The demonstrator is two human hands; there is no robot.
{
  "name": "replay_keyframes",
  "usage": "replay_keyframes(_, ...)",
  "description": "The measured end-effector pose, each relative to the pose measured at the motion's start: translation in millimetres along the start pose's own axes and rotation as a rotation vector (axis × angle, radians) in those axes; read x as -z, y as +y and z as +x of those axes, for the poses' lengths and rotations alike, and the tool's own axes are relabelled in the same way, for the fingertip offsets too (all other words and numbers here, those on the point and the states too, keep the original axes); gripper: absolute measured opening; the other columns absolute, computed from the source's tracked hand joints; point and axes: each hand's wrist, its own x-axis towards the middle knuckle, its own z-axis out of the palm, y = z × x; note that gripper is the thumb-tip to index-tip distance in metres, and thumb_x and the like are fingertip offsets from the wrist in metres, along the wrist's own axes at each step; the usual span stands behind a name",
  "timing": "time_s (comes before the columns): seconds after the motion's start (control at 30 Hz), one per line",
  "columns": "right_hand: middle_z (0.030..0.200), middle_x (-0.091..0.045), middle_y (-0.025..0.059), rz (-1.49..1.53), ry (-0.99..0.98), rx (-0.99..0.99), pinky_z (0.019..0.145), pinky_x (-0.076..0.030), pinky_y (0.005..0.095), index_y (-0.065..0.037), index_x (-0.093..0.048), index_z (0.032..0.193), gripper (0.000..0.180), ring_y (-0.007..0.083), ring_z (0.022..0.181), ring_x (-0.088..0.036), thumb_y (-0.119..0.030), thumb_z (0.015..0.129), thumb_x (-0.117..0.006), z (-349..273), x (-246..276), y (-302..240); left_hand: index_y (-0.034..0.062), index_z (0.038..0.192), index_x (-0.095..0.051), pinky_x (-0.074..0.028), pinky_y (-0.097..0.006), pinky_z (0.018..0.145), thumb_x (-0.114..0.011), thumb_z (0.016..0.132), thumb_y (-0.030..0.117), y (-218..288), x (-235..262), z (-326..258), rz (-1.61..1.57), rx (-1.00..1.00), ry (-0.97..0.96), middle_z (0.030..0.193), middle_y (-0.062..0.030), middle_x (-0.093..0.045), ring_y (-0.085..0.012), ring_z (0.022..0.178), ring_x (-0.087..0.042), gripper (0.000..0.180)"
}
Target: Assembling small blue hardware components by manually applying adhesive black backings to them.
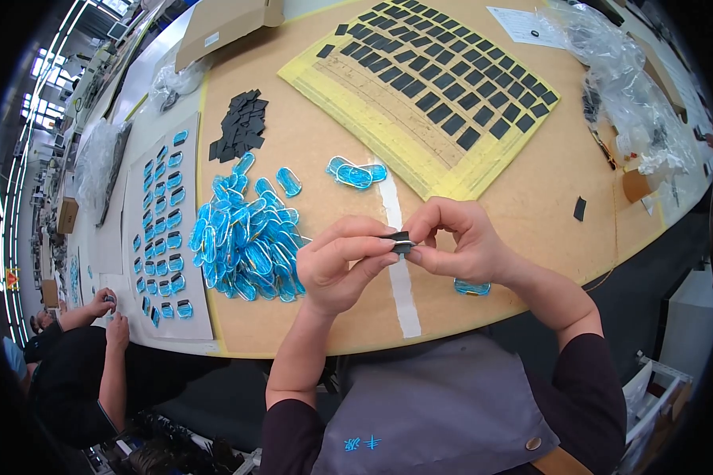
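Over the table's near middle, my left hand (342,265) and my right hand (461,239) pinch a small black rectangular piece (402,244) between thumbs and fingertips. A thin pale edge shows across it; what lies under it is hidden. To the left of my left hand spreads a heap of blue oval patches (249,237) with white rims. A few more blue ovals (355,176) lie beyond my hands. Another blue oval (472,287) rests on the table below my right hand, partly covered by it.
A yellow-edged board (333,93) with rows of black rectangles stands at the back. Loose black rectangles (242,127) are piled at left, near a pale sheet (202,317) bearing rows of blue ovals. Plastic bags (602,47) sit far right. A co-worker's hands (107,305) are at far left.
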Motion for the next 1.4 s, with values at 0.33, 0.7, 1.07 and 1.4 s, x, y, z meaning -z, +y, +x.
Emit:
replay_keyframes(0.33, 0.082, -0.067, -0.0011, -0.172, -0.005, 0.161, 0.057, -0.041, 0.0221, -0.006, -0.064, 0.084, 0.009, 0.0056, 0.071, -0.057, -0.003, 0.078, -0.07, 1, 1, -3, -0.0015, 0.089, -0.066, -0.054, -0.029, 0.069, -0.076, 0.071, -0.007, -2, -3, -2, -0.044, -0.031, 0.019, 0.091, -0.0139, -0.068, -0.0234, 0.082, -0.067, 0.022)
replay_keyframes(0.7, 0.078, -0.066, -0.0002, -0.059, 0.079, 0.052, 0.06, -0.042, 0.0215, -0.003, -0.068, 0.088, 0.015, 0.0056, 0.068, -0.054, -0.011, 0.08, -0.077, -3, -5, 0, -0.0012, 0.092, -0.067, -0.054, -0.03, 0.067, -0.076, 0.072, -0.008, 4, -8, 1, 0.03, -0.076, 0.077, 0.09, -0.0129, -0.068, -0.0229, 0.08, -0.067, 0.023)
replay_keyframes(1.07, 0.08, -0.065, -0.0005, 0.05, 0.139, 0.046, 0.063, -0.042, 0.0196, -0.002, -0.067, 0.092, 0.011, 0.0035, 0.069, -0.052, -0.005, 0.084, -0.073, -4, -7, 7, -0.0015, 0.096, -0.065, -0.053, -0.028, 0.071, -0.076, 0.072, -0.008, 3, -14, -8, -0.18, 0.16, 0.15, 0.095, -0.0154, -0.068, -0.022, 0.085, -0.067, 0.027)
replay_keyframes(1.4, 0.081, -0.064, -0.0012, 0.042, 0.142, 0.06, 0.063, -0.042, 0.0198, -0.002, -0.066, 0.093, 0.012, 0.0031, 0.07, -0.051, -0.006, 0.084, -0.073, -4, -4, 7, -0.0017, 0.094, -0.062, -0.053, -0.028, 0.077, -0.073, 0.075, -0.011, -1, -9, -11, -0.173, 0.177, 0.137, 0.098, -0.0178, -0.067, -0.022, 0.09, -0.066, 0.024)
